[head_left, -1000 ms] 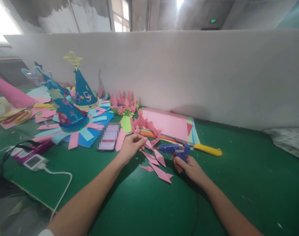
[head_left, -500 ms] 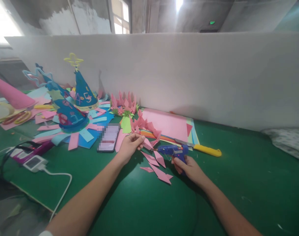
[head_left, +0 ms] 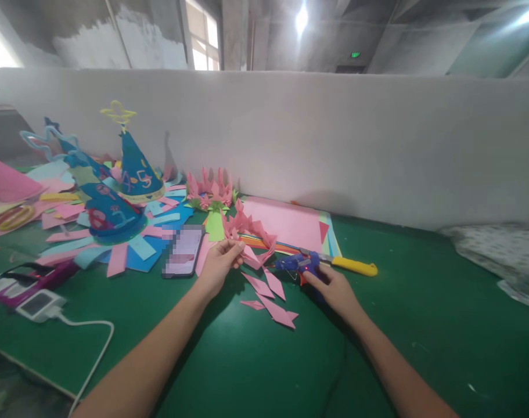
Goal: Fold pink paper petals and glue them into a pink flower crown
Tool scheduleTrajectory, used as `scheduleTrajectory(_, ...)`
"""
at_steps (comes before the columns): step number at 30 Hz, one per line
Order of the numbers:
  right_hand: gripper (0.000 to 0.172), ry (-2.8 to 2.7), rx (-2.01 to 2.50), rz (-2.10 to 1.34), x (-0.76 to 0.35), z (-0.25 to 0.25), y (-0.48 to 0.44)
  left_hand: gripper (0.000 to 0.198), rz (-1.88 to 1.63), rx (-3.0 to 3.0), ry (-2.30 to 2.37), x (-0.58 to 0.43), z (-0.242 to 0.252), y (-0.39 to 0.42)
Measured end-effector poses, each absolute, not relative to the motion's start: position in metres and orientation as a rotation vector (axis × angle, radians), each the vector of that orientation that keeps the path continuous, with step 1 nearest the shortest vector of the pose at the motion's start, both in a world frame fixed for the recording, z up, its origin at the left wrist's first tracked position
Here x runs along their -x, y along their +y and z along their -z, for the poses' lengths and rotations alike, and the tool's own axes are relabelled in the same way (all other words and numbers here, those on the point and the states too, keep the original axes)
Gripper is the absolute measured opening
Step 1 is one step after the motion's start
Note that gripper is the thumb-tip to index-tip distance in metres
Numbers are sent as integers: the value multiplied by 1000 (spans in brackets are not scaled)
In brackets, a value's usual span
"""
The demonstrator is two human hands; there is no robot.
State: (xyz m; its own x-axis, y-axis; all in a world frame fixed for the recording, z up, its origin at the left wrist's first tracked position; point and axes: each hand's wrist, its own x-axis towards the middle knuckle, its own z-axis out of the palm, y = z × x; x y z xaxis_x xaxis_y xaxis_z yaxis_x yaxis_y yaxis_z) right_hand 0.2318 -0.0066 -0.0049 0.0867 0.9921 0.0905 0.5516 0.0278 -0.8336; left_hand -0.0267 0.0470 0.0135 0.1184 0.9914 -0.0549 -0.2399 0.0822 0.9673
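Note:
Between the fingertips of my left hand [head_left: 223, 261] is a folded pink paper piece [head_left: 251, 257], pinched at its left end. My right hand [head_left: 334, 287] is wrapped around a blue hot glue gun [head_left: 297, 264], whose nozzle points left, close to the pink piece. Just behind my left hand lies a ring of folded pink paper points [head_left: 264, 231]. Several loose folded pink pieces [head_left: 278, 310] are on the green table below the nozzle. Whether glue is coming out is too small to tell.
A yellow-handled knife [head_left: 355, 266] lies beyond the glue gun, by stacked coloured paper [head_left: 285, 217]. Left of my hands are a phone [head_left: 183, 252], blue cone hats [head_left: 111, 215] and a white device with a cable [head_left: 40, 305]. A pink-and-green paper crown [head_left: 209, 191] stands near the white partition [head_left: 355, 139].
The view has shifted, so the table items appear further left. My right hand has turned the glue gun slightly; its nozzle stays near the pink piece held in my left hand.

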Motion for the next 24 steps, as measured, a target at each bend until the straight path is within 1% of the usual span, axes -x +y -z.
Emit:
scheduleTrajectory(6, 40, -1477, 1735, -664, -245, 10, -3, 30, -1187, -1047, 955, 26, -14, 48)
scheduleTrajectory(8, 38, -1495, 1735, -643, -246, 12, -2, 30, -1186, -1054, 955, 26, -15, 47)
scheduleTrajectory(10, 37, -1559, 1756, -561, -247, 13, -2, 31, -1182, -1059, 962, 26, -16, 46)
scheduleTrajectory(14, 40, -1686, 1823, -367, -252, 9, -3, 32, -1179, -1066, 971, 25, -18, 44)
scheduleTrajectory(19, 44, -1799, 1753, -207, -255, -2, -5, 35, -1189, -1068, 972, 23, -20, 44)
scheduleTrajectory(22, 38, -1773, 1668, -137, -246, -14, -7, 36, -1191, -1087, 986, 22, -22, 43)
scheduleTrajectory(24, 31, -1777, 1561, -200, -232, -26, -8, 37, -1189, -1118, 997, 21, -24, 40)
